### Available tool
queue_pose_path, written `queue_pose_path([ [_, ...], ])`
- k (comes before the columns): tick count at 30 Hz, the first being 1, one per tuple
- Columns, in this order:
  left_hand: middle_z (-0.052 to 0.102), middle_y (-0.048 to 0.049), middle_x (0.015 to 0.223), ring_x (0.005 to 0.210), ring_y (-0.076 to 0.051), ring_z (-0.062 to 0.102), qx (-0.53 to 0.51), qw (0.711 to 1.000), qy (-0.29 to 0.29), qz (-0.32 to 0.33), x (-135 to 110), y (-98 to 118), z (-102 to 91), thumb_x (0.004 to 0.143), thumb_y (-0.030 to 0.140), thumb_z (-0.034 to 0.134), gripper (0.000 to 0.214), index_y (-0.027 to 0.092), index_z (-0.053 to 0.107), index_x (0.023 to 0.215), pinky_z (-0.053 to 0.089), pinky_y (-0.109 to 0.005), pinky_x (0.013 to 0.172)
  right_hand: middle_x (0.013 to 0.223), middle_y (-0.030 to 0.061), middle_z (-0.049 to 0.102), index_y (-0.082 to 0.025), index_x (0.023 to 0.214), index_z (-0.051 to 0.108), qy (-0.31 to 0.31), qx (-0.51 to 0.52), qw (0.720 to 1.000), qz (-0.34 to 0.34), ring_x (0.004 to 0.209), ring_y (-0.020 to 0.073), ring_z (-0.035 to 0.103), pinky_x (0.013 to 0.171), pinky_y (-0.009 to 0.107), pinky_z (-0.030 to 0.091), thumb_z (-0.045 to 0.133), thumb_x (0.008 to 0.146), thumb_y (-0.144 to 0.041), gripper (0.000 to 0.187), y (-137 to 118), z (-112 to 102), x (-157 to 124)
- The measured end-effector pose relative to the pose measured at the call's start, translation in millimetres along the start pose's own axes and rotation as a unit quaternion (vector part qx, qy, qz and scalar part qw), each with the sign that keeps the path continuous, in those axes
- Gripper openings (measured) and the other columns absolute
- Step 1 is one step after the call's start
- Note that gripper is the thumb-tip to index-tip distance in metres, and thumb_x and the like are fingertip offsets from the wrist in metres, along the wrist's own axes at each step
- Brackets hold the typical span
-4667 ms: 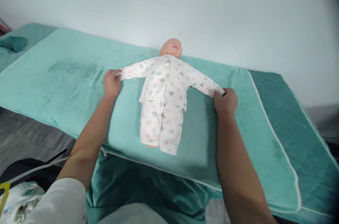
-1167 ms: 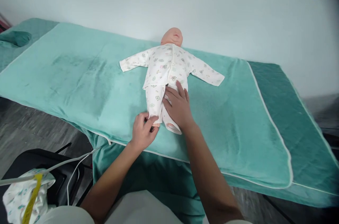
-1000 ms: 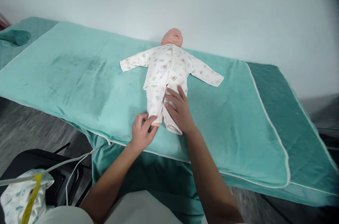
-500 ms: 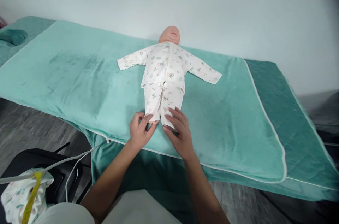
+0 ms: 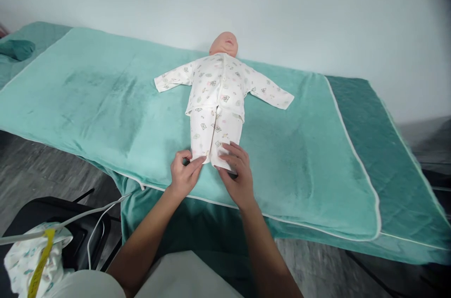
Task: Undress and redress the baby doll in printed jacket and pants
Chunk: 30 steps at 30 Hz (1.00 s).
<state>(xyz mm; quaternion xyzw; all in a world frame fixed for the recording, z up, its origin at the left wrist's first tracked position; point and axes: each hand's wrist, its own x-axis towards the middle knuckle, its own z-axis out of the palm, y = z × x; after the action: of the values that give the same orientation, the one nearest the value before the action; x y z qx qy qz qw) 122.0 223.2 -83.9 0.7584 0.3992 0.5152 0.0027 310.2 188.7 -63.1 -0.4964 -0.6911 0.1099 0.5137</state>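
A baby doll [image 5: 224,44] lies on its back on the green cover, arms spread and legs toward me. It wears a white printed top [image 5: 216,84] and matching white pants [image 5: 202,131]. At the cuff of the pant leg on the left, my left hand [image 5: 183,176] is closed, pinching the hem between thumb and fingers. My right hand [image 5: 238,175] grips the cuff of the other leg, with the thumb at the hem and fingers lying over the fabric. The doll's feet and hands are hidden in the clothes.
The green velvety cover [image 5: 296,157] with white piping spreads over a long bed against a pale wall [image 5: 317,11]. At lower left, a black chair [image 5: 79,237] holds a bunched printed cloth [image 5: 30,258]. A white cable [image 5: 91,211] with a yellow tag [image 5: 42,262] crosses there.
My left thumb has moved from beneath the cuff to its upper side. The bit of the doll's foot that showed below that cuff is now covered. My right hand keeps its hold.
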Motion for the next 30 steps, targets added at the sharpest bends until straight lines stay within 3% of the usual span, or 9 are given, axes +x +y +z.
queue_pose_path([
  [5, 0.049, -0.0037, 0.099, 0.091, -0.012, 0.057, -0.022, 1.0, -0.019, 0.001, 0.4, -2.4, -3.2, 0.094, 0.014, 0.067, 0.021, 0.022, 0.075, 0.112, 0.055, -0.024, 0.077, 0.142, 0.0136, 0.062, -0.024, 0.114, 0.064, -0.02, -0.162, 0.986, -0.04, 0.145, 0.0335, 0.047, 0.117, 0.061, 0.044, 0.073, 0.092, -0.02, 0.024, -20.7, 14.3, 8.3],
  [9, 0.049, -0.0036, 0.101, 0.094, -0.012, 0.056, -0.048, 0.999, -0.026, -0.003, -0.9, -6.3, -6.0, 0.093, 0.008, 0.066, 0.027, 0.022, 0.074, 0.115, 0.055, -0.023, 0.08, 0.149, 0.0146, 0.058, -0.022, 0.105, 0.066, -0.037, -0.242, 0.969, -0.029, 0.147, 0.0365, 0.045, 0.121, 0.063, 0.036, 0.071, 0.094, -0.029, 0.014, -31.4, 23.1, 11.1],
  [19, 0.054, -0.004, 0.102, 0.094, -0.012, 0.06, -0.08, 0.996, -0.033, -0.011, 1.6, -7.3, -10.9, 0.096, 0.01, 0.062, 0.03, 0.023, 0.071, 0.122, 0.056, -0.026, 0.081, 0.15, 0.0127, 0.058, -0.022, 0.106, 0.064, -0.036, -0.216, 0.976, -0.014, 0.148, 0.0338, 0.043, 0.122, 0.059, 0.036, 0.063, 0.1, -0.035, 0.014, -29.3, 29.3, 13.4],
  [24, 0.055, -0.0042, 0.102, 0.09, -0.011, 0.061, -0.074, 0.997, -0.03, -0.016, 5.2, -5.2, -12.8, 0.095, 0.009, 0.065, 0.026, 0.022, 0.07, 0.117, 0.058, -0.025, 0.078, 0.149, 0.0086, 0.059, -0.025, 0.097, 0.062, -0.049, -0.178, 0.982, -0.032, 0.147, 0.0316, 0.043, 0.121, 0.059, 0.035, 0.059, 0.101, -0.027, 0.006, -24.6, 28.9, 15.1],
  [30, 0.057, -0.0048, 0.102, 0.091, -0.012, 0.061, -0.064, 0.997, -0.037, -0.007, 3.5, -6.5, -12.9, 0.097, 0.01, 0.06, 0.023, 0.022, 0.069, 0.114, 0.058, -0.026, 0.08, 0.148, 0.0072, 0.059, -0.026, 0.103, 0.064, -0.059, -0.159, 0.985, -0.03, 0.145, 0.0288, 0.046, 0.123, 0.06, 0.033, 0.056, 0.099, -0.02, 0.011, -33.1, 28.4, 3.3],
])
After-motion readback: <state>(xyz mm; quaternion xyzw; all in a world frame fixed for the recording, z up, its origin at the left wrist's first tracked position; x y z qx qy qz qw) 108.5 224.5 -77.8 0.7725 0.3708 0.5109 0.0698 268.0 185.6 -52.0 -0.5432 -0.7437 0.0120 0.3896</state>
